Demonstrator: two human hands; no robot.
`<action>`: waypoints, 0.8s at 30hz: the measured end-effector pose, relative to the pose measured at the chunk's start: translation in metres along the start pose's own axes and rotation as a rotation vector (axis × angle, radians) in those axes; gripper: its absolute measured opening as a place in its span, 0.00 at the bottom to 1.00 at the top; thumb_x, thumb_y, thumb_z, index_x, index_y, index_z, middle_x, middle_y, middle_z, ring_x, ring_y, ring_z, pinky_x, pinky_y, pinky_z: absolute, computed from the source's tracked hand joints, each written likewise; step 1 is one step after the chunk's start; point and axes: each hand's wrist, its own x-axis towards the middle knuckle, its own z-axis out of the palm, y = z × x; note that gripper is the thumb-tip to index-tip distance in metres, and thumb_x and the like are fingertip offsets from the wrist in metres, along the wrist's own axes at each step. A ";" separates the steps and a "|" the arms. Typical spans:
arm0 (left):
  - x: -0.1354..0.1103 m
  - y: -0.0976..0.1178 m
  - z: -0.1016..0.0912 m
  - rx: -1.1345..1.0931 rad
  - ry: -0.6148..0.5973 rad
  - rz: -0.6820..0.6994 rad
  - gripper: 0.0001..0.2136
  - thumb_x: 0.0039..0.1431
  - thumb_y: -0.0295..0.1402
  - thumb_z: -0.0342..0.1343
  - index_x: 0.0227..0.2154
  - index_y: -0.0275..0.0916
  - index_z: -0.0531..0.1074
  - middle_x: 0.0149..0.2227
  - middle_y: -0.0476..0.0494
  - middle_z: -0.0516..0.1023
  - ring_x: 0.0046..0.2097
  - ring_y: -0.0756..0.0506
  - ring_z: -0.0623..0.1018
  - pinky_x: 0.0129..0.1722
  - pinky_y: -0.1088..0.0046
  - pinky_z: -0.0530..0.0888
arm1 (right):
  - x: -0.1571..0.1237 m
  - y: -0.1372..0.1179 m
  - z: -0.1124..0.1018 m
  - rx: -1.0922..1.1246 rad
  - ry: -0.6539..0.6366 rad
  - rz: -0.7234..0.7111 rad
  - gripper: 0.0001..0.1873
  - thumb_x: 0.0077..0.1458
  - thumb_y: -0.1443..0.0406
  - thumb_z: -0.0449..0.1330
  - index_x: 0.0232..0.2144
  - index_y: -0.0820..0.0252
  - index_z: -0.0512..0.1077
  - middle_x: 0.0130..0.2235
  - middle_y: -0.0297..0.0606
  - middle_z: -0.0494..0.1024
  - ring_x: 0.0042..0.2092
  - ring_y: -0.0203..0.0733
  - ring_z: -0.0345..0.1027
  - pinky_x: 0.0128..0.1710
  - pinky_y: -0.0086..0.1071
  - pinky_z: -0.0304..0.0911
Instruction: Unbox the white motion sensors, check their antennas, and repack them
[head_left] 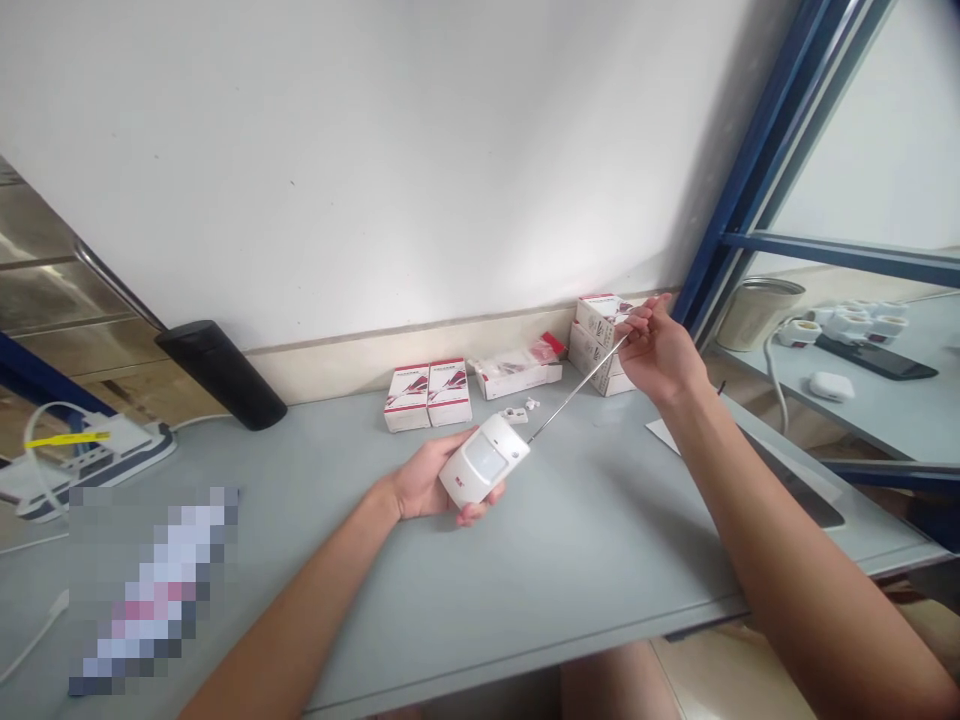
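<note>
A white motion sensor (pixel 486 462) with a square lens window rests in my left hand (pixel 421 480), fingers wrapped around its sides. It tilts to the right, above the grey tabletop (pixel 420 600). From its upper corner a thin metal telescopic antenna (pixel 576 389) runs up and right, drawn out long. The far end of the antenna is between the closed fingers of my right hand (pixel 661 358). Just behind the sensor lie a small white bracket (pixel 514 414) and a little white piece (pixel 532 404).
Two red-and-white boxes (pixel 428 395), an opened box (pixel 519 375) and stacked boxes (pixel 589 350) stand along the wall. A black cylinder (pixel 221 375) and a power strip (pixel 97 465) are on the left. A dark phone-like slab (pixel 802 490) lies right, beside the blue frame (pixel 757 160).
</note>
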 end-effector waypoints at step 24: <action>0.000 -0.011 0.004 0.010 0.061 0.180 0.34 0.70 0.61 0.41 0.43 0.33 0.77 0.32 0.34 0.79 0.25 0.43 0.77 0.24 0.68 0.70 | -0.067 0.063 0.036 -0.164 -0.208 0.352 0.11 0.58 0.52 0.61 0.33 0.52 0.72 0.36 0.37 0.77 0.41 0.45 0.72 0.43 0.38 0.70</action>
